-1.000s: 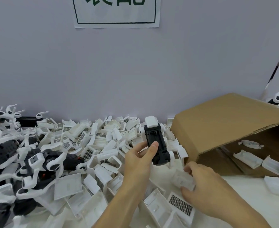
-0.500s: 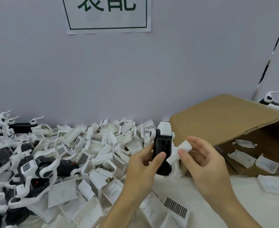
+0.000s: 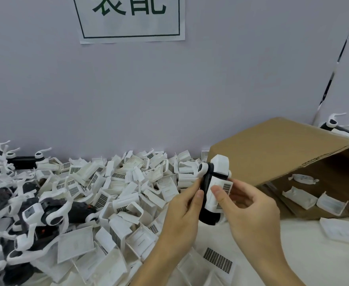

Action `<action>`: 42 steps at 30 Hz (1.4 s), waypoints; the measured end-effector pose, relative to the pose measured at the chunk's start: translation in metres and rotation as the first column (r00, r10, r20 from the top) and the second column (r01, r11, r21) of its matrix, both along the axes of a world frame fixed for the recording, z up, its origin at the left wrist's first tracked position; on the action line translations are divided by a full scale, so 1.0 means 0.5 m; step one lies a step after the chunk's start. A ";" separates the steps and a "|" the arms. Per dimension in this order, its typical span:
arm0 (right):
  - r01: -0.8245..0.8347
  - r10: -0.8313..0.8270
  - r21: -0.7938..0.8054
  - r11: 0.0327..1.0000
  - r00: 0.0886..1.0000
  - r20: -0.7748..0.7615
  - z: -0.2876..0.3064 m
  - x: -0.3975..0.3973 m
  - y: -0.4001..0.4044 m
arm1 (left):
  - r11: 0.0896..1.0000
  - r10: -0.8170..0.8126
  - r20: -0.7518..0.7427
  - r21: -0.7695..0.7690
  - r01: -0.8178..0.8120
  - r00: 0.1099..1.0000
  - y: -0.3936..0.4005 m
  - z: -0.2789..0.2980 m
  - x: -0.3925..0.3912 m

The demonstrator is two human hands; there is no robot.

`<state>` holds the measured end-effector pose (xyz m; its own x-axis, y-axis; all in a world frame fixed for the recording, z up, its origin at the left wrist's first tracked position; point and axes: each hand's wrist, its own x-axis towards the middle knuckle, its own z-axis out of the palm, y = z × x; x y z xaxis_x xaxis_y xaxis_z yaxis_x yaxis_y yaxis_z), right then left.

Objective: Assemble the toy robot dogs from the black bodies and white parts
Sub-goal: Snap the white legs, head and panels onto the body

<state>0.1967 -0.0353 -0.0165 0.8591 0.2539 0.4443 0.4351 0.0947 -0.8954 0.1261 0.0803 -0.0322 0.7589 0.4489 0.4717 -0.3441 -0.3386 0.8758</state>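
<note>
While left hand (image 3: 181, 215) grips black body (image 3: 207, 186), right hand (image 3: 249, 211) pinches grilled white panel (image 3: 219, 191), sign (image 3: 131, 17) partly cropped.

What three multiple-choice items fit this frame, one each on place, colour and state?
1. Where is the cardboard box?
A. Right of the hands, on its side
B. Left, upright
C. Behind the wall sign

2. What colour is the toy body being held?
A. Red
B. Black
C. Green

3. What is the right hand doing?
A. Resting flat on the table
B. Reaching into the box
C. Pressing a white grille panel onto the body

Answers: 1 A, its open side faces the table; 2 B, dark between white parts, gripped by the left hand; 3 C, thumb and fingers pinch the panel against the body.
</note>
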 end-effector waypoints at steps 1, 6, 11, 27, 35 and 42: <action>0.009 -0.009 0.000 1.000 1.000 0.006 0.001 -0.002 0.000 | 1.000 0.006 -0.003 0.007 -0.006 1.000 0.000 0.000 0.000; -0.011 0.016 -0.064 0.998 0.997 0.071 -0.001 -0.004 0.001 | 0.998 0.047 -0.001 0.038 -0.047 0.999 0.004 -0.002 0.001; -0.030 0.035 -0.073 0.997 0.997 0.064 0.002 -0.002 -0.004 | 0.989 0.085 -0.001 0.119 -0.084 0.996 -0.001 -0.005 -0.002; 0.011 -0.009 -0.025 1.000 0.998 0.065 -0.007 -0.017 0.013 | 0.993 0.081 0.038 0.082 -0.084 0.996 -0.002 -0.002 -0.003; -0.058 0.075 -0.113 0.992 0.986 0.152 -0.005 -0.019 0.049 | 0.975 0.126 0.042 -0.188 -0.116 0.991 0.005 0.007 -0.003; -0.402 0.372 -0.100 0.910 0.899 -0.231 0.038 -0.008 0.087 | 0.892 0.198 0.020 -0.417 -0.172 0.980 0.023 0.010 -0.001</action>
